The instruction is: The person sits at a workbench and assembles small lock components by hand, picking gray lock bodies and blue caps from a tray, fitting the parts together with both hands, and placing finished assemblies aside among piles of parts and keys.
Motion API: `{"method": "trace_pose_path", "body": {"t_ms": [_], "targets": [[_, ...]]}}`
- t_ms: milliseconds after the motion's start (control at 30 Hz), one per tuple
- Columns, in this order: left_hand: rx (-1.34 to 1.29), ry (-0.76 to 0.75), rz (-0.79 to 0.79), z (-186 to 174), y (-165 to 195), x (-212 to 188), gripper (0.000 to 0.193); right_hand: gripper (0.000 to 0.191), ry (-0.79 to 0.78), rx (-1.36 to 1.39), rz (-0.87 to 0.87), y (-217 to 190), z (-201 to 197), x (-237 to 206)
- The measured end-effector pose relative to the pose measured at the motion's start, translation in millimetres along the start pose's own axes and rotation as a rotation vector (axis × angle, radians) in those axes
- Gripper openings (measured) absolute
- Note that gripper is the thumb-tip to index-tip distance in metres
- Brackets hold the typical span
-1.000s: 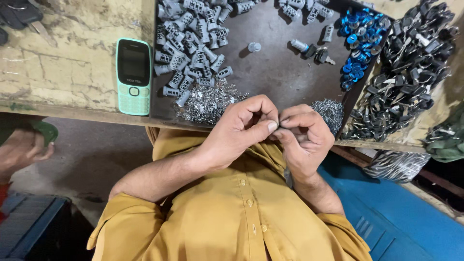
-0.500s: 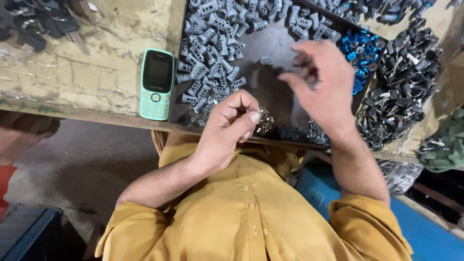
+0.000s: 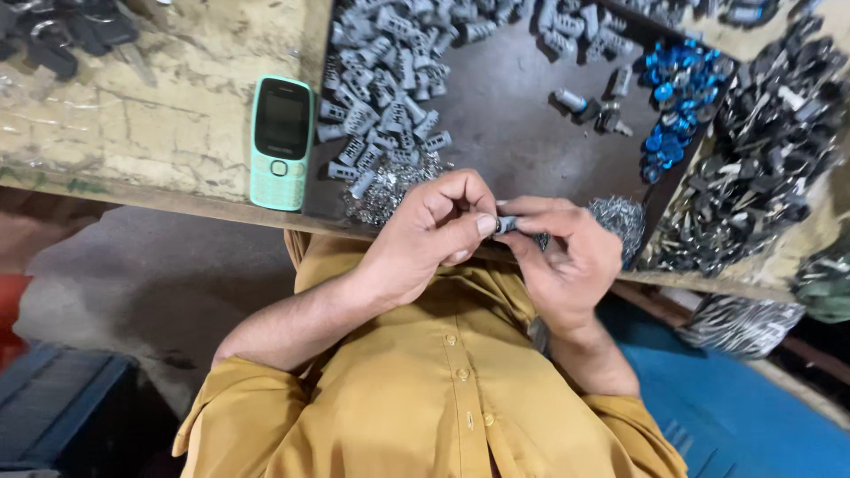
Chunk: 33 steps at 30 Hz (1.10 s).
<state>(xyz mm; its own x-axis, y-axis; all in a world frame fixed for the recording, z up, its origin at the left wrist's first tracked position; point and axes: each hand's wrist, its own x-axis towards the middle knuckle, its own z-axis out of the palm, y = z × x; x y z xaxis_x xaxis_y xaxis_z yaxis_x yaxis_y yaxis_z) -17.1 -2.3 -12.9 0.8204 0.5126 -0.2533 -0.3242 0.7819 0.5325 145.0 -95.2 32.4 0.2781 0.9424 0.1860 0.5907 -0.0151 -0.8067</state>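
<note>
While both hands meet at the counter (image 3: 159,133) edge, the left hand (image 3: 425,239) and right hand (image 3: 567,261) each close their grip on a small grey cylinder (image 3: 506,224), near the grey parts pile (image 3: 390,80) and mint-green phone (image 3: 281,142).

One green mobile phone (image 3: 281,142) lies on the surface (image 3: 159,133). Four heaps of small parts: one grey cylinders (image 3: 390,80), one blue caps (image 3: 677,102), one black keys (image 3: 761,168), one silvery springs (image 3: 382,188). Individual pieces too numerous to count. Two hands hold one small grey part (image 3: 506,224).
</note>
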Motion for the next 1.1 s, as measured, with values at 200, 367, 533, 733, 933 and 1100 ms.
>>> {"method": "trace_pose_path", "body": {"t_ms": [200,367,533,733,933,1100], "targets": [[-0.031,-0.037,-0.076,7,-4,-2,0.010,0.023,0.032,0.021,-0.010,7,-1,-19],[0.027,-0.010,-0.061,10,-9,-5,0.011,0.018,0.018,0.439,0.109,11,-3,-19],[0.072,0.009,-0.068,11,-13,-6,0.012,0.018,0.051,0.481,0.140,17,-3,-25],[0.212,-0.035,-0.005,14,-12,-4,0.012,0.021,0.065,0.328,0.029,19,-9,-23],[0.543,-0.001,0.072,18,-11,-2,0.019,0.023,0.061,0.161,-0.107,14,-14,-17],[0.659,0.055,0.149,22,-12,-1,0.022,0.024,0.028,0.082,-0.166,13,-18,-12]]}}
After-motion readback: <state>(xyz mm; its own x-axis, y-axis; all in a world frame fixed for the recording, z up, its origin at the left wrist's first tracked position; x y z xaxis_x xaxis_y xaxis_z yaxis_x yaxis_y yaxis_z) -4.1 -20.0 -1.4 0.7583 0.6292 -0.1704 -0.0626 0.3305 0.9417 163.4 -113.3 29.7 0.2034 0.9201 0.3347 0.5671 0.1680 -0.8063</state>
